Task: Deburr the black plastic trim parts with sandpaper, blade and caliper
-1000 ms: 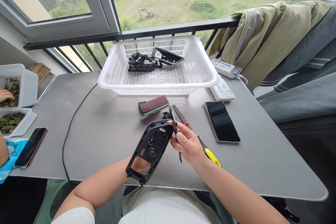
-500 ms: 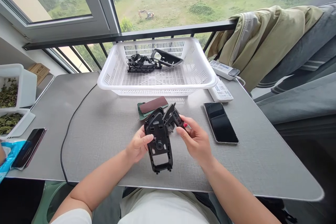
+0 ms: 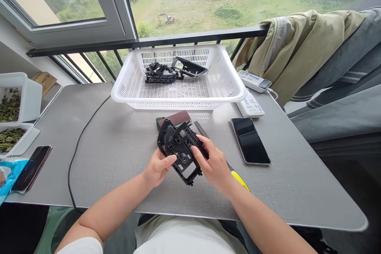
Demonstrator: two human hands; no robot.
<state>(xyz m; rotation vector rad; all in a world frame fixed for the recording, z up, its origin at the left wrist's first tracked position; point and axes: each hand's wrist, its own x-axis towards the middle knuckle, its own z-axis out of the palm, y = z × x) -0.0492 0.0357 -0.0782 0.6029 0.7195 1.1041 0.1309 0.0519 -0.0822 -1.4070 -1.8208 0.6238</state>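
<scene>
Your left hand [image 3: 157,168] is curled under the lower left side of the black plastic door-switch bezel [image 3: 187,165], thumb across its face, fingers partly closed, holding it up off the table. Your right hand [image 3: 212,163] is closed further, fingers wrapped over the ribbed black switch block [image 3: 190,141], which sits against the bezel; can't tell if it's fully seated. The assembly is in the air between your hands, tilted, above the grey table [image 3: 276,190] and just in front of the sandpaper sheet [image 3: 174,118] on its green backing. A flat metal file [image 3: 201,129] lies just beside the assembly, running under your right hand. A yellow tool handle [image 3: 239,180] sticks out by your right wrist. Black phone [image 3: 251,141] is to the right, well clear of your hand. White plastic basket [image 3: 178,101] is straight ahead at the table's far edge, holding a black switch-block cluster [image 3: 162,73] and a second black bezel [image 3: 189,66], side by side. White power strip [image 3: 254,80] and a white multi-socket unit [image 3: 250,105] sit right of the basket. Far left: two white tubs of dried green leaves [image 3: 31,99], a dark phone [image 3: 32,168], a blue packet [image 3: 14,174], and another person's fingers [image 3: 1,177] at the frame edge. Black cable [image 3: 74,166] runs along the table's left side.
</scene>
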